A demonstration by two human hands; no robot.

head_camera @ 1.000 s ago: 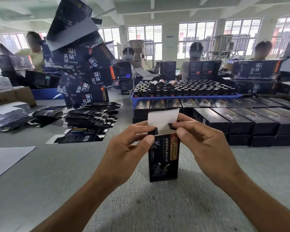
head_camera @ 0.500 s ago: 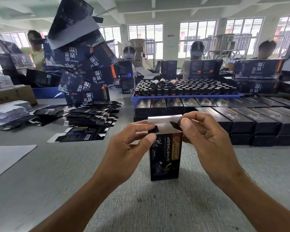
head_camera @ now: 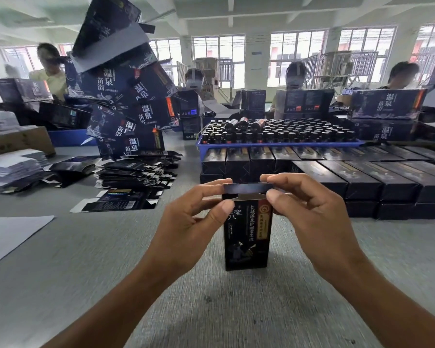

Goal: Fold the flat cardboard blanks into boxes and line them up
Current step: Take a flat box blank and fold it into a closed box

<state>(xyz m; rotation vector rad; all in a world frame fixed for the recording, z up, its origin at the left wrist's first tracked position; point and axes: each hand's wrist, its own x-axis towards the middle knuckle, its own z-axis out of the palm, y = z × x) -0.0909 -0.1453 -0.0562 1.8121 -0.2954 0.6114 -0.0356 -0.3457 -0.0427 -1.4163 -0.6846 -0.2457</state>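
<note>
A small black box [head_camera: 246, 237] with gold print stands upright on the grey table, right in front of me. My left hand [head_camera: 186, 222] pinches its top left corner and my right hand [head_camera: 312, 217] pinches the top right. Its top flap [head_camera: 246, 189] is folded down nearly flat over the opening. Behind it, finished black boxes [head_camera: 362, 177] lie side by side in rows. A pile of flat black blanks [head_camera: 136, 172] sits at the left, with a single blank [head_camera: 116, 202] lying in front of the pile.
A blue tray [head_camera: 279, 144] of dark bottles stands behind the rows. A leaning tower of large dark cartons [head_camera: 126, 96] rises at the left. White sheets [head_camera: 10, 169] and a brown carton [head_camera: 18, 141] lie far left. Several people work across the table.
The white top flap stood upright a second ago; both hands have bent it forward and down over the box's opening. The box has stayed in place.
</note>
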